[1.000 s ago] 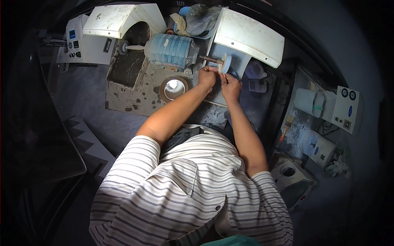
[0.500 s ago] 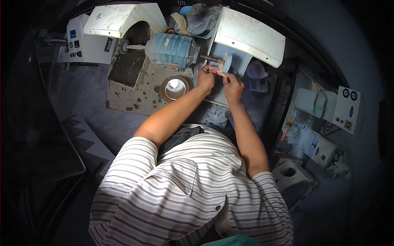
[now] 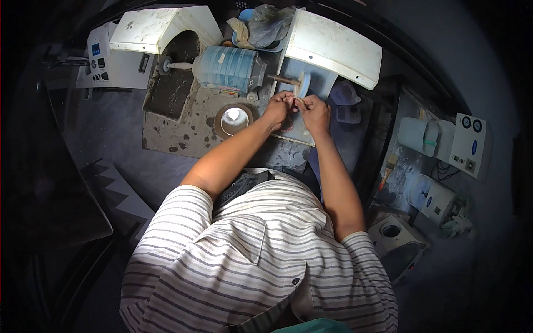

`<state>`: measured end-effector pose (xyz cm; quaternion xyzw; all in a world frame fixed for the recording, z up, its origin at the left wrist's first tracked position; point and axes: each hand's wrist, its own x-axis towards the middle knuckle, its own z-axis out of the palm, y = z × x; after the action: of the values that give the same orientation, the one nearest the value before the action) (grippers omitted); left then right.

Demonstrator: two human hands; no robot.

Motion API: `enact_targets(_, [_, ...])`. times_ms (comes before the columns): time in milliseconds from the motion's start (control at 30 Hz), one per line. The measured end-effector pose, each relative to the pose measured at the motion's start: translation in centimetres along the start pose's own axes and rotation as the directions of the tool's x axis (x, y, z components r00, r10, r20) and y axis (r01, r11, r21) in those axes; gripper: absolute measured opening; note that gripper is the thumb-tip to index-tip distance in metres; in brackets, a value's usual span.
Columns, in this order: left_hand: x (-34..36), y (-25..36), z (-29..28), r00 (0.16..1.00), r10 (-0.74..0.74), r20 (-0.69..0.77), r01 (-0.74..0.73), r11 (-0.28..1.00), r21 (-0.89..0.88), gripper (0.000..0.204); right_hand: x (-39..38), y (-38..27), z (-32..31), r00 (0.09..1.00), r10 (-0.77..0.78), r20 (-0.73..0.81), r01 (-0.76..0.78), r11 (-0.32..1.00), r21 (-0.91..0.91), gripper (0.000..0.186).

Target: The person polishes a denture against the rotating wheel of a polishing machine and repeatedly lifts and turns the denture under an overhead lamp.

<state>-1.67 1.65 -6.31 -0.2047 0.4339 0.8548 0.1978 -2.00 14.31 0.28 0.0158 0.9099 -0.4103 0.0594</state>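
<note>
Below the pale blue and cream polishing wheel (image 3: 304,85), my two hands come close together. Between their fingertips is a small pink and cream piece that looks like a denture (image 3: 296,104), mostly covered by the fingers. My left hand (image 3: 277,110) pinches it from the left, palm turned inward. From the other side, the bent fingers of my right hand (image 3: 316,116) close on it. The wheel sits on the right-hand shaft of the blue motor of a bench polishing lathe (image 3: 226,67). Whether the piece touches the wheel cannot be made out.
A white hood (image 3: 336,47) overhangs the wheel. Another hood (image 3: 161,28) covers a dirty tray (image 3: 166,102) at left, with a second wheel (image 3: 165,65). A round brown-rimmed bowl (image 3: 234,121) stands left of my hands. Plastic containers (image 3: 345,93) sit at right.
My hands have turned the denture-like piece; its cream, bumpy row showed before and is now mostly hidden. My right hand has rolled slightly inward. The camera view has shifted a little.
</note>
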Motion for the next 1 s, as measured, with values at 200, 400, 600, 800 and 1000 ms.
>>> enact_targets(200, [0.1,-0.7,-0.2,0.997,0.021,-0.069,-0.031,0.99,-0.14,0.015,-0.9,1.1,0.3,0.999,0.052,0.001,-0.052,0.989,0.14,0.018])
enact_targets(400, [-0.2,-0.7,-0.4,0.998,0.019,-0.065,-0.031,0.982,-0.187,0.014,-0.4,2.7,0.9,0.997,-0.061,-0.043,0.067,0.985,0.158,0.022])
enact_targets(600, [-0.7,-0.2,-0.7,0.998,-0.023,0.055,0.037,0.964,-0.264,0.015,-0.2,3.8,1.2,0.979,-0.18,-0.091,0.181,0.983,-0.001,0.021])
enact_targets(800, [-0.8,0.3,0.5,0.999,0.038,-0.019,-0.038,0.999,-0.029,0.015,-0.4,4.9,2.1,0.995,-0.047,-0.085,0.06,0.985,0.16,0.022])
enact_targets(1000, [-0.4,0.0,0.0,0.997,-0.007,-0.082,0.006,1.0,-0.011,0.015,-0.1,2.6,1.1,0.998,0.045,0.039,-0.052,0.973,0.224,0.021])
